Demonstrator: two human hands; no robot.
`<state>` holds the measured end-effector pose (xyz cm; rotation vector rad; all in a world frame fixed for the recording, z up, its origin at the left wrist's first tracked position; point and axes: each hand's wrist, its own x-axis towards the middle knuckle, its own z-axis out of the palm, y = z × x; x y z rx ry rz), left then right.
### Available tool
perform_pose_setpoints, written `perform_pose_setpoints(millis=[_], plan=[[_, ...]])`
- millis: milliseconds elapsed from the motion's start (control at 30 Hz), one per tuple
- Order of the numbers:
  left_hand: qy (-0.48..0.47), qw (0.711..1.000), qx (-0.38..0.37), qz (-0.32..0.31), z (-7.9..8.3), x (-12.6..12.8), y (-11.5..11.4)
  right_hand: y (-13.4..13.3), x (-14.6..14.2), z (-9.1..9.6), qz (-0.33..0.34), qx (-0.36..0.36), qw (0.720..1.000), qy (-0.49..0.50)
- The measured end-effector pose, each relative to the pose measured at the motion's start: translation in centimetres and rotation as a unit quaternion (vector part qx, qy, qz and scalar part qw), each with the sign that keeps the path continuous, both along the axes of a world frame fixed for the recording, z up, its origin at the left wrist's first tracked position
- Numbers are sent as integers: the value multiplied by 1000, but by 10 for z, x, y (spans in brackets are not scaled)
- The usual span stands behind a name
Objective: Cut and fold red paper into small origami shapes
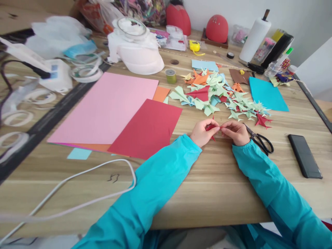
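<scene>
Both my hands meet over the wooden table (pixel 207 180), pinching a small folded piece of red paper (pixel 211 127). My left hand (pixel 202 132) is closed on its left part, and a red tip pokes out below the fingers. My right hand (pixel 236 132) pinches the paper's right end with fingertips pressed together. Both arms wear teal sleeves. Black scissors (pixel 260 140) lie on the table just right of my right hand.
A heap of folded paper shapes (pixel 220 97) in green, orange, blue and red lies behind my hands. Pink (pixel 106 107), red (pixel 147 129) and teal (pixel 268 94) sheets lie flat. A black phone (pixel 304 155) rests at right, a white cable (pixel 77 176) at front left, tape rolls far left.
</scene>
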<state>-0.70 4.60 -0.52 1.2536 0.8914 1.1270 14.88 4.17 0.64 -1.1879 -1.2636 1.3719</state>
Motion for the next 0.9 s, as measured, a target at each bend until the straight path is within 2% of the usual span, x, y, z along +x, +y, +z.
perform_pose_setpoints(millis=[233,633,900], plan=[[-4,1000,-1,-3,2,0,0,1,0,-1,3,7,1000,-12],[88,986,140,25,-2,-1,-1,6,10,-4,29,-23,999,-17],[96,983,152,27,-3,0,-2,6,4,0,-10,-34,999,-9]])
